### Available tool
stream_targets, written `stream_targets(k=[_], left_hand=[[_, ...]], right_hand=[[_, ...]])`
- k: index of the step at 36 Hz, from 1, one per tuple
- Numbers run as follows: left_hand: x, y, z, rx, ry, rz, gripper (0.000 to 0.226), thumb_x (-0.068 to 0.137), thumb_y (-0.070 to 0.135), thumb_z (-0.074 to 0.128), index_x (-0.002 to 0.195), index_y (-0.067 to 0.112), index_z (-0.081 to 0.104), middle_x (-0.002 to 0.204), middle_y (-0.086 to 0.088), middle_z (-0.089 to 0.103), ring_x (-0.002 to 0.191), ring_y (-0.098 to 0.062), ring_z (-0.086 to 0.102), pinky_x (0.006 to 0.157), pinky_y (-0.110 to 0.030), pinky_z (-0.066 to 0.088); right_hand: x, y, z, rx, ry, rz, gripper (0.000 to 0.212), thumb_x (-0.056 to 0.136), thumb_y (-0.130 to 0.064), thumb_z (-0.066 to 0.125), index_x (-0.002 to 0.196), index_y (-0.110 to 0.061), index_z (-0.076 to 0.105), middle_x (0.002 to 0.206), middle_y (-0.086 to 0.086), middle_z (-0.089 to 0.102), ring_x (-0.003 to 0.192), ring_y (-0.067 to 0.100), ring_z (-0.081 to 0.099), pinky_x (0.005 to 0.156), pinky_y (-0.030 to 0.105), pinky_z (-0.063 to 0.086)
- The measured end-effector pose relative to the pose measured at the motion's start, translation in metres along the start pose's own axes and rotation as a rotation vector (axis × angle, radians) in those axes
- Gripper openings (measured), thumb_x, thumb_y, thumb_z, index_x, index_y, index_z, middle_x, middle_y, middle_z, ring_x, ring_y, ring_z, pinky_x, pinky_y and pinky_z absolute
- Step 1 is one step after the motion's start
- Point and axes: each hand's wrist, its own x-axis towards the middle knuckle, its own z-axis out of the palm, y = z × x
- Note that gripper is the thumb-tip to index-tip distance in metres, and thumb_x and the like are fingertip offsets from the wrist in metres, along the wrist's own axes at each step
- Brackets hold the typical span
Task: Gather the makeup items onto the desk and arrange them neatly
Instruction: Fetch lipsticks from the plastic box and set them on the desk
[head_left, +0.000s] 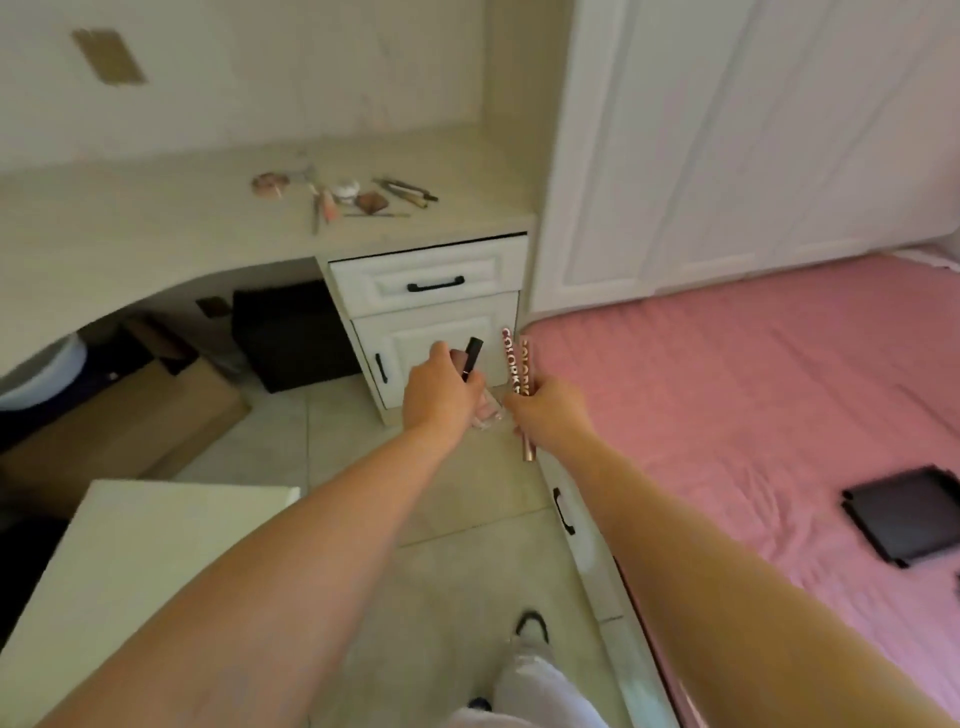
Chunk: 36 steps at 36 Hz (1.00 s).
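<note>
My left hand (441, 392) grips a slim black makeup tube (472, 357) together with a pinkish clear packet (488, 410) that pokes out below the fingers. My right hand (550, 415) holds two long rose-gold sticks (511, 364) with white lettering, their tips pointing up. Both hands are stretched out over the floor between the bed and the desk. On the pale desk (156, 218) lie several makeup items: a round pink compact (269, 183), pencils (324, 205), a small brown palette (370, 201) and brushes (408, 189).
White drawer unit (426, 283) with black handles stands under the desk's right end. A pink bed (753, 405) fills the right, with a black tray (906, 514) on it. Cardboard boxes (156, 405) and a dark crate (293, 332) sit under the desk. A white surface (130, 571) is near left.
</note>
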Motion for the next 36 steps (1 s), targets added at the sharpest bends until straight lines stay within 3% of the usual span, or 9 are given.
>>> stream_targets(k=[7,12,18,22,26,29,32,36], left_hand=[[0.065,-0.033,-0.027,0.007,0.095,-0.087,0.020,0.087,0.024,0.057,0.097,0.010,0.047,0.085,-0.002,0.052,0.073,-0.021,0.050,0.055,-0.028,0.035],[0.112,-0.042,-0.044,-0.022,0.172,-0.163,0.018,0.087,0.023,0.058,0.092,0.013,0.043,0.083,-0.001,0.050,0.070,-0.018,0.048,0.050,-0.025,0.031],[0.165,-0.046,-0.061,-0.040,0.250,-0.209,0.019,0.088,0.024,0.058,0.088,0.015,0.041,0.081,-0.001,0.053,0.066,-0.016,0.050,0.047,-0.022,0.030],[0.192,-0.057,-0.071,-0.073,0.263,-0.247,0.020,0.087,0.023,0.058,0.086,0.014,0.041,0.080,-0.002,0.055,0.068,-0.019,0.054,0.053,-0.027,0.038],[0.226,-0.078,-0.083,-0.036,0.300,-0.289,0.021,0.087,0.024,0.059,0.085,0.015,0.040,0.076,0.002,0.051,0.064,-0.016,0.051,0.050,-0.025,0.035],[0.256,-0.094,-0.098,-0.043,0.284,-0.308,0.021,0.087,0.025,0.059,0.086,0.015,0.040,0.077,0.001,0.052,0.068,-0.020,0.055,0.058,-0.031,0.044],[0.288,-0.111,-0.116,-0.023,0.289,-0.281,0.022,0.087,0.024,0.059,0.086,0.013,0.040,0.080,-0.002,0.053,0.069,-0.021,0.054,0.059,-0.031,0.040],[0.334,-0.128,-0.145,0.007,0.273,-0.260,0.021,0.088,0.023,0.057,0.088,0.011,0.040,0.083,-0.004,0.052,0.074,-0.027,0.055,0.060,-0.031,0.040]], right_hand=[[0.063,-0.058,0.037,-0.038,-0.104,-0.091,0.009,0.078,-0.021,0.058,0.084,-0.015,0.058,0.080,0.006,0.068,0.075,0.026,0.069,0.075,0.041,0.057],[0.113,-0.090,0.055,-0.047,-0.234,-0.144,0.005,0.084,-0.022,0.055,0.082,-0.019,0.052,0.076,0.001,0.064,0.059,0.014,0.068,0.059,0.029,0.054],[0.170,-0.131,0.073,-0.103,-0.322,-0.167,0.005,0.087,-0.023,0.054,0.084,-0.021,0.051,0.072,-0.004,0.064,0.056,0.006,0.066,0.057,0.024,0.050],[0.198,-0.156,0.093,-0.106,-0.359,-0.166,0.006,0.085,-0.022,0.054,0.080,-0.020,0.052,0.072,-0.002,0.066,0.056,0.009,0.067,0.060,0.026,0.052],[0.223,-0.180,0.119,-0.133,-0.383,-0.169,0.006,0.084,-0.020,0.055,0.079,-0.019,0.053,0.073,-0.002,0.066,0.058,0.011,0.068,0.063,0.027,0.055],[0.245,-0.205,0.141,-0.225,-0.381,-0.203,0.006,0.082,-0.022,0.054,0.077,-0.020,0.052,0.078,0.000,0.070,0.064,0.013,0.070,0.070,0.031,0.056],[0.265,-0.234,0.168,-0.222,-0.376,-0.211,0.005,0.081,-0.023,0.055,0.081,-0.018,0.056,0.083,0.004,0.070,0.072,0.019,0.071,0.075,0.037,0.057],[0.289,-0.272,0.198,-0.159,-0.354,-0.197,0.008,0.082,-0.023,0.055,0.077,-0.017,0.052,0.075,0.002,0.065,0.067,0.020,0.069,0.070,0.037,0.058]])
